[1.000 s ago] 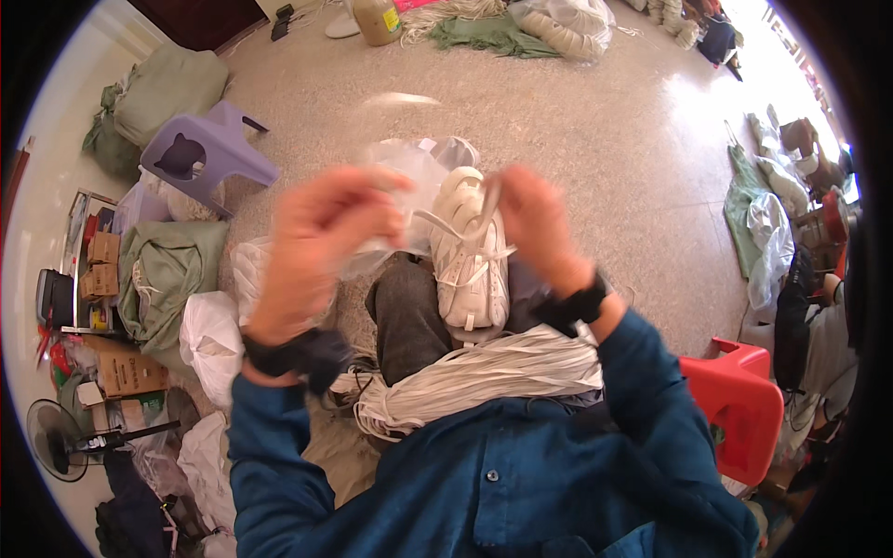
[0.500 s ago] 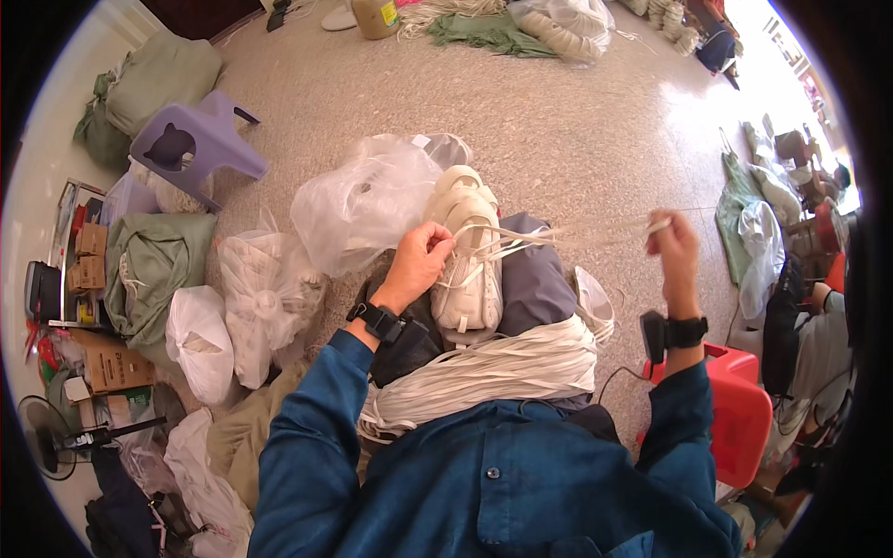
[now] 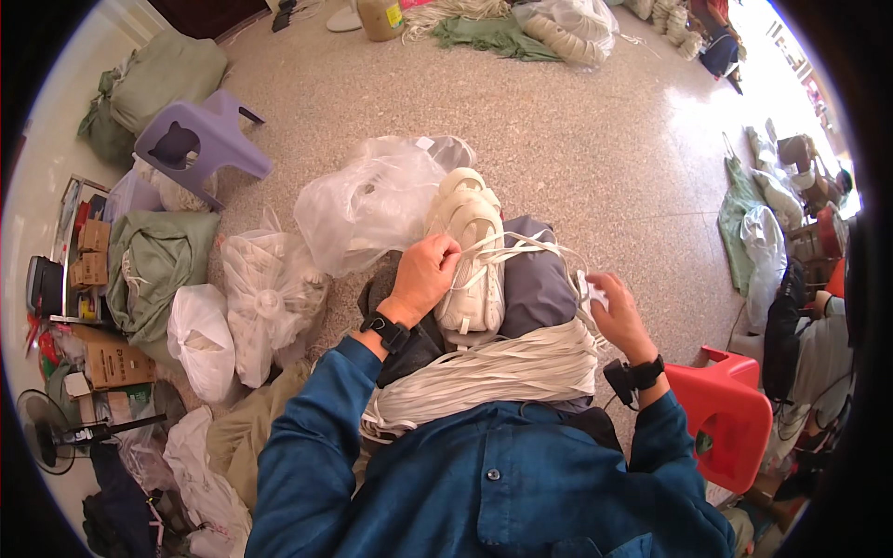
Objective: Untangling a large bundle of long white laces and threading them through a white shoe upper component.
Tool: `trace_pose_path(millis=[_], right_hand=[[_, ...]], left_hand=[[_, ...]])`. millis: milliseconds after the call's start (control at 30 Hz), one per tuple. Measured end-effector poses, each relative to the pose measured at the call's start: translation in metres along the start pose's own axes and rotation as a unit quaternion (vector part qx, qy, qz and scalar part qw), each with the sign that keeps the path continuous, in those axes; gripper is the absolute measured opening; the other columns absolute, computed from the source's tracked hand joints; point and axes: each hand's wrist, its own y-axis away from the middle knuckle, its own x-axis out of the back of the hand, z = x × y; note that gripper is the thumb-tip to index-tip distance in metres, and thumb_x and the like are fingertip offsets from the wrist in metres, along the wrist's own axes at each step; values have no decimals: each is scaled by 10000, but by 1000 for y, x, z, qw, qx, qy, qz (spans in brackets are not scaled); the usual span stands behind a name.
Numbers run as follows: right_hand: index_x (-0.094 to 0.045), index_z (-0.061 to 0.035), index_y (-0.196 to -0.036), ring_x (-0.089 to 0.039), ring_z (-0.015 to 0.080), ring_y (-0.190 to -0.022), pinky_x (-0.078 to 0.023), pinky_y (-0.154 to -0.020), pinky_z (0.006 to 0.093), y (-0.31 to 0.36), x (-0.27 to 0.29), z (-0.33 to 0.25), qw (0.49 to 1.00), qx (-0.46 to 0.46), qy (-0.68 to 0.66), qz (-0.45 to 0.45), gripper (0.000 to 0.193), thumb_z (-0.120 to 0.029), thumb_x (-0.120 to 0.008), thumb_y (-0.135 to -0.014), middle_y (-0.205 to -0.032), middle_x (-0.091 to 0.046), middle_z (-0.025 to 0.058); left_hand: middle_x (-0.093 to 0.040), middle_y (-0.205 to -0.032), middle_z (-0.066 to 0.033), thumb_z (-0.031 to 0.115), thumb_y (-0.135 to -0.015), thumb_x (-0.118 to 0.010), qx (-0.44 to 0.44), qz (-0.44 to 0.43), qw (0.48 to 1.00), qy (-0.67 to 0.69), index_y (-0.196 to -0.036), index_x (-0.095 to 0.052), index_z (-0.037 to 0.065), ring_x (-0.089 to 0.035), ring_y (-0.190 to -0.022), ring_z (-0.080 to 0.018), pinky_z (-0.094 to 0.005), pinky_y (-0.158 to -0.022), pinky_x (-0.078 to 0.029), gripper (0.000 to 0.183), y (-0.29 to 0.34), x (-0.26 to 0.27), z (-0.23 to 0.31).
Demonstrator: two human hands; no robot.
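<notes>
A cream sneaker rests on my lap, toe pointing away from me, with a pale shoelace partly threaded through it. My left hand is closed at the shoe's left side, pinching the lace near the eyelets. The loose lace trails right across my grey-clad knee. My right hand is beside that knee, thumb and forefinger apart, close to the trailing lace and some white material. Across my lap lies a thick bundle of cream laces.
A clear plastic bag sits beyond my left hand, by another pale shoe. Filled bags and a purple stool stand at left. A red stool is close to my right elbow. Sacks and bundles lie at the back.
My right hand has come down and inward from the far right, where it held the lace stretched out. The lace now hangs slack. My left hand stays at the shoe.
</notes>
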Motion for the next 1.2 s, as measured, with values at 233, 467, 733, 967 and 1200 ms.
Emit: trace_pose_path(millis=[233, 467, 733, 967, 1200], right_hand=[[-643, -19, -1131, -652, 262, -869, -517, -737, 347, -34, -45, -88, 988, 123, -91, -28, 237, 18, -559, -913, -983, -648, 134], [-629, -33, -1070, -589, 339, -1007, -509, -839, 424, -49, -109, -113, 963, 261, 44, -44, 257, -45, -604, -815, -1070, -577, 144], [-622, -28, -1019, -558, 304, -1039, -486, -860, 404, -39, -114, -112, 962, 256, 88, -33, 217, -86, -601, -811, -1091, -548, 117], [-598, -36, -1180, -528, 315, -1086, -457, -900, 407, -36, -108, -111, 958, 256, 105, -80, 408, -45, -618, -773, -1174, -522, 127], [-593, -33, -1068, -533, 293, -1036, -444, -838, 378, -35, -110, -109, 950, 284, 126, -36, 316, -67, -603, -754, -1094, -528, 120]], left_hand=[[-673, -925, -143, 91, -851, -694, 25, -1, 998, -62, -1034, -676, 23, -651, -766, -307, -371, -712, -524, 196, 15, -1, 10], [-609, -1110, -198, 56, -841, -659, -6, -2, 993, -115, -1235, -580, -15, -599, -1049, -367, -428, -882, -508, 408, 26, -6, 16], [-587, -1076, -196, 58, -834, -635, -31, 28, 967, -251, -1199, -541, -31, -583, -1057, -391, -454, -868, -518, 387, 28, -25, 13], [-608, -1029, -191, 95, -903, -591, -13, 12, 965, -262, -1213, -566, -5, -606, -999, -380, -452, -839, -525, 328, 29, -22, 10], [-622, -1010, -182, 73, -825, -655, -45, -25, 946, -319, -1165, -560, -30, -654, -929, -361, -421, -751, -573, 367, 23, -17, 11]])
